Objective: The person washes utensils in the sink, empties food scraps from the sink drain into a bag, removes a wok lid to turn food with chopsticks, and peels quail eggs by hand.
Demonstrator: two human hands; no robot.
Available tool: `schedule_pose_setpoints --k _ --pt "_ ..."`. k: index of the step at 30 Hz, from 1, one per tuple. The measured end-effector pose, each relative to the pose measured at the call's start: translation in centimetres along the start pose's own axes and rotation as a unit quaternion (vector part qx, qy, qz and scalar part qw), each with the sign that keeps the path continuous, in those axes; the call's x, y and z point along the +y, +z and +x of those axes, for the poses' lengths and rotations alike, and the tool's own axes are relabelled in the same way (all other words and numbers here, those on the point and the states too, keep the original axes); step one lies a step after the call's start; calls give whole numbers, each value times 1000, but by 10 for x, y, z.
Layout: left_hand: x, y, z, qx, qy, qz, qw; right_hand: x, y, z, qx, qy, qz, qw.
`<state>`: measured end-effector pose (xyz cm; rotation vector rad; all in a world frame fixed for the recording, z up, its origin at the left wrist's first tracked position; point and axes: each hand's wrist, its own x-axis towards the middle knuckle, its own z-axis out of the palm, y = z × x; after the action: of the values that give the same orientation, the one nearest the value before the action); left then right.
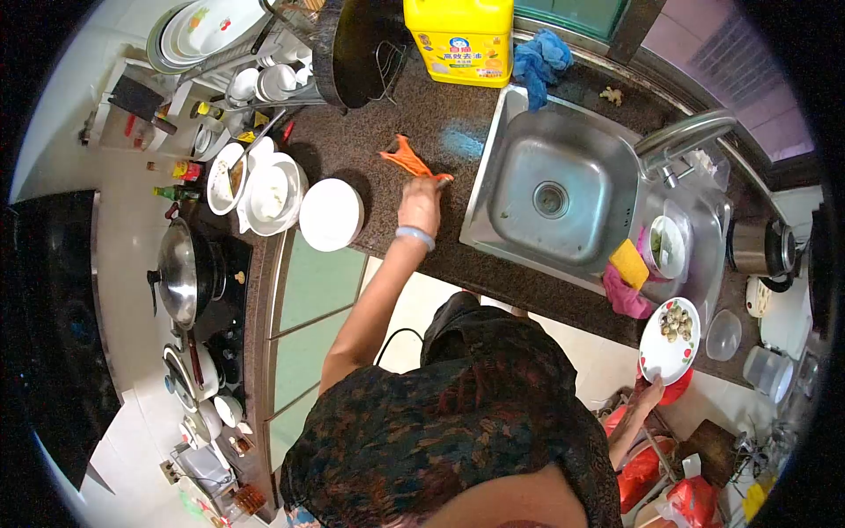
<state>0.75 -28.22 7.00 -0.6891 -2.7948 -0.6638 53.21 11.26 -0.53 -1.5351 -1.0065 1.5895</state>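
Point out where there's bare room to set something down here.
The counter is bare between yellow jug, sink and the orange item at the left hand, and between black pan and white dish. The sink's basin looks free. Crowded: the bowls at left, and the sink's right side, with sponge and pink cloth.

white plate with red motifs

Dark speckled countertop: yellow jug stands upright at rear, blue cloth bunched beside it; round white dish sits near front edge; orange item lies between dish and steel sink
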Motion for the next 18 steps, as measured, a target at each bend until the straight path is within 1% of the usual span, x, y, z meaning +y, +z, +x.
schedule_pose_setpoints --k 1,2,3,4,6,8,10,11,12,14,15,16,18 --pt "5 -3 -8 0 12 -46 999 -10 9 -7 0 -3 0 1000" --pt "10 -6 -15 25 23 -91 995 -27 26 -24 -21 -11 -10 1000" --pt "16 -12 -23 19 7 -128 992 -42 43 -36 -40 -19 -20 999" --pt "22 -20 -31 13 -9 -164 986 -51 54 -42 -40 -23 -20 999" --pt "34 -40 -42 -5 -36 -236 971 -69 77 -50 -84 -37 -59 994" --pt "41 -59 -52 -5 -45 -249 968 -79 101 -50 -135 -22 -76 988" --pt "41 -80 -62 -71 -158 -357 918 -80 136 -52 -185 -35 -78 979" --pt "44 -97 -65 -74 -155 -362 916 -83 159 -59 -198 -35 -81 976" --pt "35 -98 -73 -95 -177 -394 897 -86 184 -69 -217 -33 -94 971" --pt "26 -111 -84 -106 -213 -457 857 -85 229 -81 -253 -30 -111 961" --pt "26 -124 -87 -122 -245 -478 835 -84 248 -85 -297 -20 -150 943" --pt "19 -124 -98 -101 -257 -493 825 -73 266 -84 -334 -32 -139 932" --pt "17 -142 -108 -105 -286 -484 820 -68 313 -115 -395 -49 -106 911"
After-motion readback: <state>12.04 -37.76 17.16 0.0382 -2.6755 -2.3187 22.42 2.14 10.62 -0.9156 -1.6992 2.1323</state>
